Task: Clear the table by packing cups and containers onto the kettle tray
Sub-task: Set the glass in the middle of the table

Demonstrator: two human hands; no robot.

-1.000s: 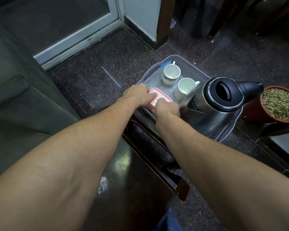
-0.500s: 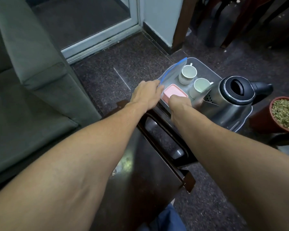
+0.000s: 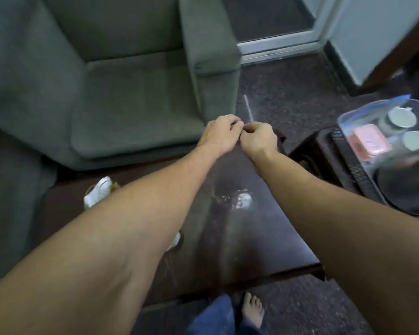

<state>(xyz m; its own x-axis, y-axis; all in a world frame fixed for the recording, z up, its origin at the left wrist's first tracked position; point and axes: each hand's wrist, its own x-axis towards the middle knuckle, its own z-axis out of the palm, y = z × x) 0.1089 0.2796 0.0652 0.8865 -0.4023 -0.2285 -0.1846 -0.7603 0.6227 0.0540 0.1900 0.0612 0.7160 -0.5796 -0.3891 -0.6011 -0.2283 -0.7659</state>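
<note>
**Hand position: both hands joined above the far counter edge**

Left hand [image 3: 221, 135] and right hand [image 3: 259, 139] meet above the far edge of the dark, glossy counter [image 3: 240, 238]. The fingers of both hands are curled inward and the fingertips touch one another. Whether anything small is pinched between them cannot be told (the contact area is blurred). Both forearms extend from the lower corners of the view, across the counter.

The tray [image 3: 341, 122] lies well apart from the hands, at the right edge of the view, on a dark stand [image 3: 324, 153] just beside the counter. The tray carries:

- a pink container [image 3: 370, 141], near its left side;
- a far cup [image 3: 402, 117] and a near cup [image 3: 417, 140], to the right of the container;
- a clear bag with a blue edge [image 3: 377, 105], along the far left rim;
- the kettle [image 3: 406, 189], a dark blurred shape at the near end.

On the left part of the counter a white crumpled item [image 3: 98, 192] shows, partly hidden by the left forearm; its nature cannot be told.

A grey-green armchair [image 3: 131, 93] stands beyond the counter. The floor [image 3: 288, 93] is dark and speckled. A bare foot [image 3: 252, 310] rests on it below the near counter edge.
</note>
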